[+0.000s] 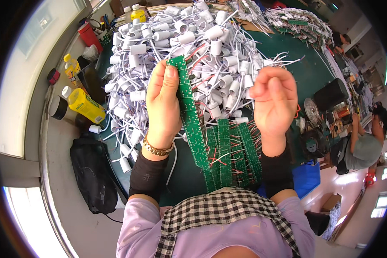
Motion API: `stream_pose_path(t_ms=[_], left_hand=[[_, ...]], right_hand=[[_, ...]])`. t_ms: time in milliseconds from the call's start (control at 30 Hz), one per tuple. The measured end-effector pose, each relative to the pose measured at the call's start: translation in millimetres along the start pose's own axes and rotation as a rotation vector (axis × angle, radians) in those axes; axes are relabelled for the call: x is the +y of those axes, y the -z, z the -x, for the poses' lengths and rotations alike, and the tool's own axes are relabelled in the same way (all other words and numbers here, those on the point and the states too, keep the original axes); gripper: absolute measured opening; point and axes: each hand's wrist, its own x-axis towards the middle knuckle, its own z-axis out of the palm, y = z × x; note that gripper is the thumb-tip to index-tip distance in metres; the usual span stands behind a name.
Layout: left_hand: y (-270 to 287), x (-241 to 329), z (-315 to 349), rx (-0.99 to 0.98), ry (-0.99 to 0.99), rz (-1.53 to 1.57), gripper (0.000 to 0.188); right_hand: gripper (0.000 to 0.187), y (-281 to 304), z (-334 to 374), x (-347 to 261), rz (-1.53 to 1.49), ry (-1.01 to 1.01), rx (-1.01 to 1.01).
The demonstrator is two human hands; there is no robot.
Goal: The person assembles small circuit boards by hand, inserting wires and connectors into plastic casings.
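In my left hand [164, 101] I hold a long green circuit board strip [188, 109], thumb on its face near the upper end. The strip slants down toward my apron, and thin red wires show beside its upper part. My right hand [274, 103] is raised to the right of it, apart from the strip, with fingers curled and pinched together. Whatever it may hold is too small or hidden to make out. Below, between my forearms, several more green board strips [224, 150] lie with red and white wires. Beyond my hands rises a big heap of white lamp sockets [187, 38] with white cables.
Yellow-labelled bottles [85, 104] and a red cylinder [89, 35] line the left side, above a black bag [92, 174]. A blue bin [306, 178] sits at lower right, near a black fan [312, 142]. Wired boards [299, 23] are piled far right; a co-worker [365, 144] sits beyond.
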Motion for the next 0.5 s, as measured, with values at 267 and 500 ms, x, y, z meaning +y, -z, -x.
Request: stream_pose_path(t_ms=[267, 500], left_hand=[[3, -10, 1, 0.136, -0.173, -0.222, 0.021], [7, -8, 1, 0.040, -0.205, -0.388, 0.022]], right_hand=[[0.054, -17, 31, 29, 0.196, -0.401, -0.535], [0.043, -14, 39, 29, 0.111, -0.518, -0.440]])
